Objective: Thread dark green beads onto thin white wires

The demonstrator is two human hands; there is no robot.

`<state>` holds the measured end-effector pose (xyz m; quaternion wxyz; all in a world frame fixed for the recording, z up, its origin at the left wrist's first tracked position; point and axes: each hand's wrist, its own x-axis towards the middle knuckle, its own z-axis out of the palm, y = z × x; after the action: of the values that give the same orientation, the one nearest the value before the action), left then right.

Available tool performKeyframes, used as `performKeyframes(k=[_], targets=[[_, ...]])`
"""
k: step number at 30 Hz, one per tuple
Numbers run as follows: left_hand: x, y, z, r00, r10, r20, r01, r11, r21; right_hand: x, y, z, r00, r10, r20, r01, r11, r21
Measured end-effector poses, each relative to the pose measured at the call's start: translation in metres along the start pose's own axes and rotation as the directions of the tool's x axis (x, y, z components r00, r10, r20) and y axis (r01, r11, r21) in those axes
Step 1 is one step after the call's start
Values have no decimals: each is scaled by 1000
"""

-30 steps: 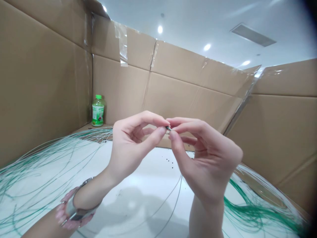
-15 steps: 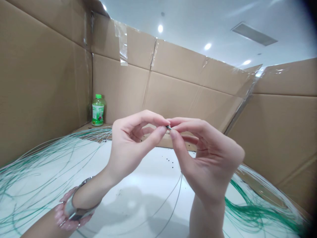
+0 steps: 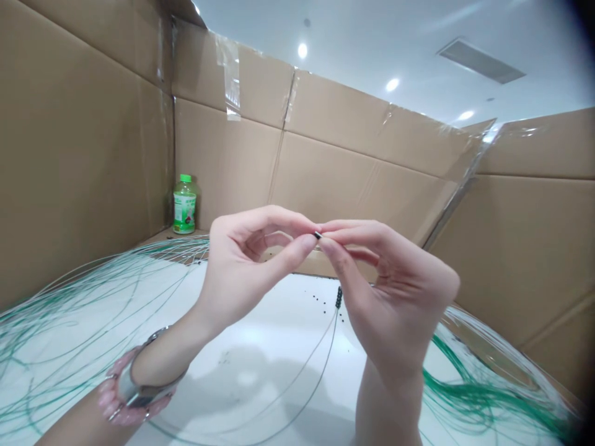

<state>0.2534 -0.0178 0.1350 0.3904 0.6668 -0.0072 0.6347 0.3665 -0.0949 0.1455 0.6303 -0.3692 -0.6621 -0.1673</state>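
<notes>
My left hand [image 3: 253, 269] and my right hand [image 3: 385, 285] meet fingertip to fingertip in mid-air. Between the pinched thumbs and forefingers of both sits a small dark piece [image 3: 318, 235] with a light streak along it; the fingers cover its ends, so its kind cannot be made out. Beside my right thumb is a short black ribbed, bead-like cluster [image 3: 339, 297], with two thin strands [image 3: 325, 370], one pale and one dark, running down from it. Whether the cluster hangs from my right hand or rests on the table does not show.
Loose green and white strands spread over the white table [image 3: 223, 378] at left, with a green bundle [image 3: 474, 393] at right. Tiny black bits [image 3: 318, 301] lie mid-table. A green-capped bottle [image 3: 185, 207] stands in the back left corner. Cardboard walls [image 3: 227, 155] enclose the table.
The black cluster has come into view beside my right thumb, and its strands have swung left. The piece between my fingertips has turned slightly; both hands stay almost in place.
</notes>
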Motion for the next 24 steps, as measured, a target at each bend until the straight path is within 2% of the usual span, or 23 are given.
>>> performKeyframes(k=[5, 12, 20, 24], targets=[[1, 0, -2, 999, -37, 11, 38, 999, -23, 0, 2, 1, 999, -22, -39, 22, 1000, -1], [1, 0, -2, 994, -89, 62, 96, 989, -111, 1, 5, 5, 998, -10, -63, 17, 993, 116], [3, 2, -8, 987, -108, 121, 113, 993, -33, 1, 3, 6, 999, 1, -45, 4, 992, 124], [2, 0, -6, 998, -63, 26, 63, 998, 8, 1, 1, 10, 995, -13, -101, 26, 991, 128]])
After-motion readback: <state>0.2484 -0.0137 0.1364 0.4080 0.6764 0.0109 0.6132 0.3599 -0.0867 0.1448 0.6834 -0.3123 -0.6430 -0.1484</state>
